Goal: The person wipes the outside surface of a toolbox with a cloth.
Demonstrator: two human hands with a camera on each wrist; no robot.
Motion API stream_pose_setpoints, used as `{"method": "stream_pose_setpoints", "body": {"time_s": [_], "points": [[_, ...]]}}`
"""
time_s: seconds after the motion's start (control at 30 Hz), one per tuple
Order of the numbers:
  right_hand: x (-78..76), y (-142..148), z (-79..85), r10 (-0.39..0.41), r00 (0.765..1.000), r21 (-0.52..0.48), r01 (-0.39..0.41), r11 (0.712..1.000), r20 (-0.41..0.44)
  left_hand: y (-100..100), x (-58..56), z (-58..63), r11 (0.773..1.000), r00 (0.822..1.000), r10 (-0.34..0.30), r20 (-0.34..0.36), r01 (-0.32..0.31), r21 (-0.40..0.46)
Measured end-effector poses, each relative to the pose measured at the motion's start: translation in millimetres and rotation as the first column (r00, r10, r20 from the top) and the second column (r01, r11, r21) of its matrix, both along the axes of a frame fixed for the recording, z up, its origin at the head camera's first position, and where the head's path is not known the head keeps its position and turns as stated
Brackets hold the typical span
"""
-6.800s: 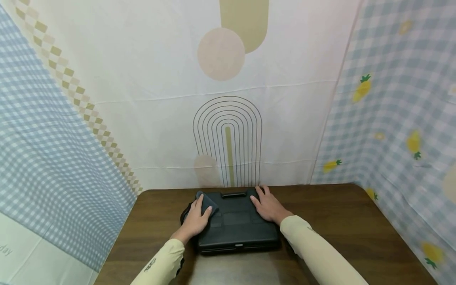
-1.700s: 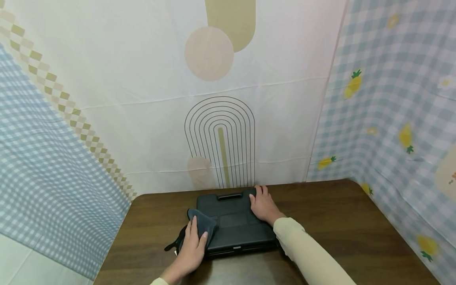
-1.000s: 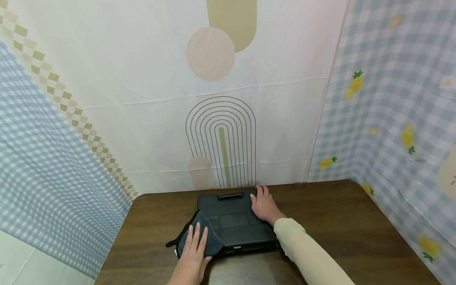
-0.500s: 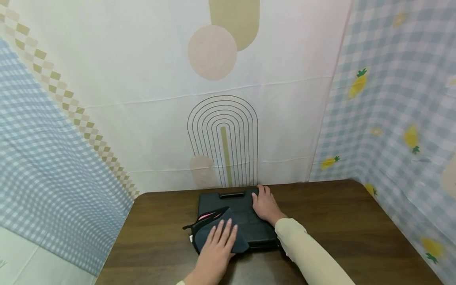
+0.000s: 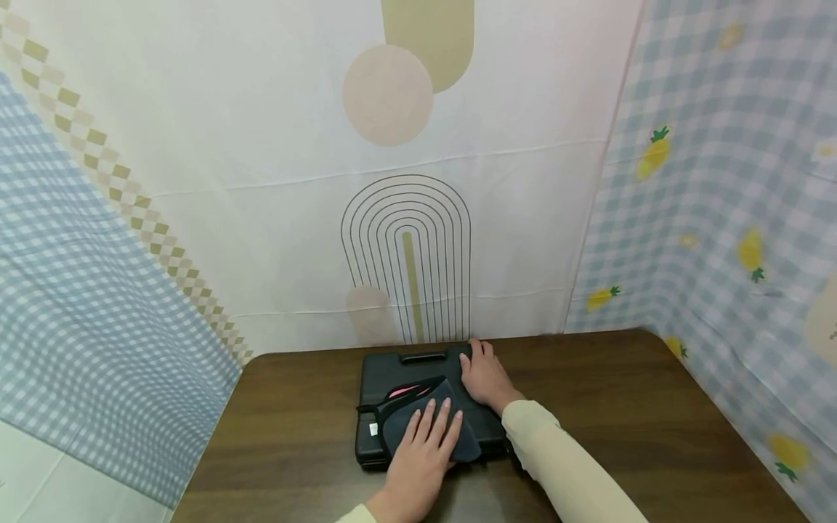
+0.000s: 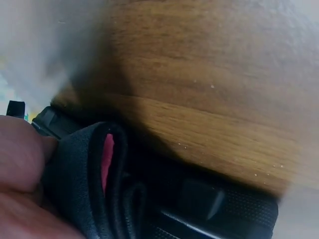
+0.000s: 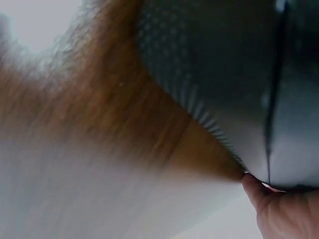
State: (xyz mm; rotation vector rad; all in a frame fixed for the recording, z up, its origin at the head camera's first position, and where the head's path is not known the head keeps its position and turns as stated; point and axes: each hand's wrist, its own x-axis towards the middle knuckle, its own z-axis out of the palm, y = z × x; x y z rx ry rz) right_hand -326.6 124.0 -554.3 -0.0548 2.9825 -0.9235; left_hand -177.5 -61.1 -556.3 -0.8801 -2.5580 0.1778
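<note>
A black plastic case [image 5: 425,367] with a handle slot in its far edge lies flat on the wooden table. On its near part is a folded blue-grey cloth [image 5: 394,428] with black edging, a loop, a white tag and a bit of pink inside. My left hand [image 5: 418,465] presses on the cloth with straight, slightly spread fingers; the thumb is mostly hidden. In the left wrist view, the cloth [image 6: 75,169] bunches beside that hand, over the case edge. My right hand [image 5: 487,378] grips the case's far right corner. In the right wrist view its fingers [image 7: 286,211] touch the case rim.
The brown wooden table [image 5: 288,428] extends on both sides of the case. Behind it hangs a white patterned cloth backdrop [image 5: 288,254]. Checked curtains [image 5: 713,181] flank the table on the right and left.
My left hand has slid rightward with the cloth across the near part of the case, after earlier lying at its left side. My right hand keeps its place at the far right corner.
</note>
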Motion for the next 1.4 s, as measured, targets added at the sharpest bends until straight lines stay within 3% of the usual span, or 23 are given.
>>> {"method": "stream_pose_setpoints", "body": {"time_s": [0.27, 0.5, 0.67, 0.8, 0.9, 1.03, 1.13, 1.4], "points": [[1.1, 2.6, 3.0, 0.015, 0.999, 0.005, -0.015, 1.000, 0.031, -13.0, 0.9, 1.7, 1.000, 0.989, 0.029, 0.142, -0.030, 0.005], [0.3, 5.2, -2.3, 0.036, 0.998, 0.001, -0.036, 0.999, 0.045, -45.9, 6.4, 5.0, 0.996, 0.962, 0.087, 0.260, -0.088, -0.007], [-1.9, 6.8, -3.9, 0.030, 0.999, -0.014, -0.030, 0.999, 0.035, -77.0, 9.9, 5.4, 0.986, 0.943, 0.131, 0.305, -0.156, 0.058], [-2.8, 7.0, -3.6, 0.030, 0.999, -0.006, -0.030, 1.000, 0.041, -91.0, 13.3, 5.9, 0.971, 0.932, 0.129, 0.339, -0.187, 0.145], [-2.5, 7.0, -3.8, 0.033, 0.998, -0.003, -0.033, 0.999, 0.048, -93.0, 13.8, 6.6, 0.958, 0.908, 0.108, 0.406, -0.204, 0.200], [-1.7, 7.5, -4.1, 0.039, 0.998, 0.008, -0.040, 0.999, 0.053, -90.2, 11.9, 10.7, 0.941, 0.852, 0.102, 0.513, -0.250, 0.228], [-0.9, 8.1, -3.8, 0.050, 0.998, 0.014, -0.050, 0.999, 0.048, -87.2, 9.4, 15.9, 0.933, 0.822, 0.105, 0.559, -0.276, 0.230], [-0.2, 10.7, -2.4, 0.063, 0.998, 0.009, -0.063, 0.998, 0.023, -83.2, -4.8, 25.8, 0.936, 0.805, 0.100, 0.585, -0.275, 0.219]]}}
